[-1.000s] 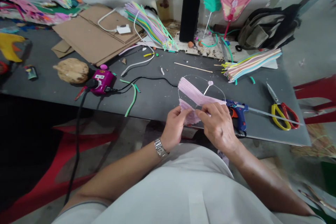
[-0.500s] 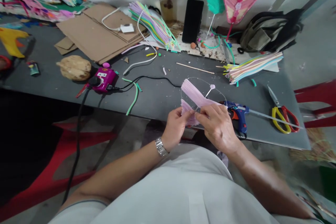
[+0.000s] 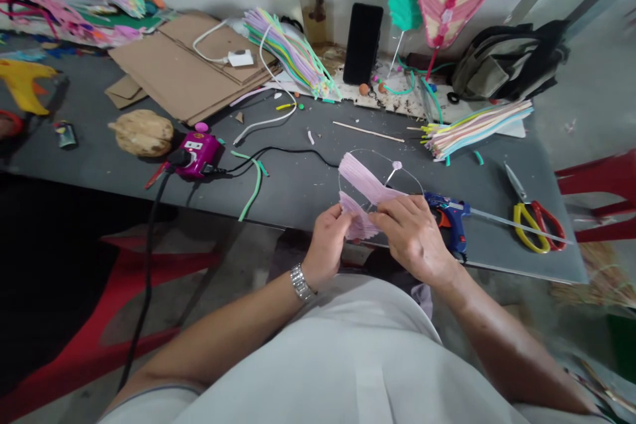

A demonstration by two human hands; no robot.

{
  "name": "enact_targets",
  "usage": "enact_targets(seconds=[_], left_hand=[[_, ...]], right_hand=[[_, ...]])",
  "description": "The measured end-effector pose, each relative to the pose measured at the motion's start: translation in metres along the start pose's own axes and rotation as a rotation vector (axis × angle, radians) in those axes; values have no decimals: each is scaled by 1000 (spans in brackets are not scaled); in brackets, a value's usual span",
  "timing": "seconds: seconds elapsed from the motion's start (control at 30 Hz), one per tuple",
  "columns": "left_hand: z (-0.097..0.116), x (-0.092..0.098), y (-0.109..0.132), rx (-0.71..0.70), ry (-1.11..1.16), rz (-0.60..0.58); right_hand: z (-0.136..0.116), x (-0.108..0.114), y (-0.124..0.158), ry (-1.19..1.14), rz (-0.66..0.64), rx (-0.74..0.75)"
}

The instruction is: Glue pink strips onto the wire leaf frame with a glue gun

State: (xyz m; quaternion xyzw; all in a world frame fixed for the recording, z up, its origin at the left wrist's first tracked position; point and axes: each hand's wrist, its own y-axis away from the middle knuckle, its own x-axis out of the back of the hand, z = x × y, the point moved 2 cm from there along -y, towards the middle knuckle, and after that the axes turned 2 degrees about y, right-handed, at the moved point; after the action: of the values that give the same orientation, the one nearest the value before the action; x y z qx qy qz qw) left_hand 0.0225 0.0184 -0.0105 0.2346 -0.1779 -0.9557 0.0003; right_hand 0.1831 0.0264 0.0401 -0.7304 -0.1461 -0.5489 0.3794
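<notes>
Head view: left hand [image 3: 325,245] and right hand [image 3: 412,238] close together, fingers pinching a pink pipe-cleaner bunch [image 3: 360,185] laid across a thin wire loop [image 3: 380,150], both held between the hands. Just right of the right hand, a blue glue gun [image 3: 447,222]; farther right, yellow-and-red scissors [image 3: 532,228]. Ahead of the hands, a pastel pipe-cleaner bundle [image 3: 477,129]. Metal watch [image 3: 301,282] on the left wrist.
</notes>
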Motion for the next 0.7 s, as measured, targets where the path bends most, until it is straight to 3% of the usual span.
enact_targets(seconds=[0.47, 0.7], left_hand=[[-5, 1, 1, -78, -118, 45], [-4, 0, 1, -94, -55, 37]], right_hand=[[-6, -2, -1, -48, 35, -85], [-7, -2, -7, -83, 53, -118]])
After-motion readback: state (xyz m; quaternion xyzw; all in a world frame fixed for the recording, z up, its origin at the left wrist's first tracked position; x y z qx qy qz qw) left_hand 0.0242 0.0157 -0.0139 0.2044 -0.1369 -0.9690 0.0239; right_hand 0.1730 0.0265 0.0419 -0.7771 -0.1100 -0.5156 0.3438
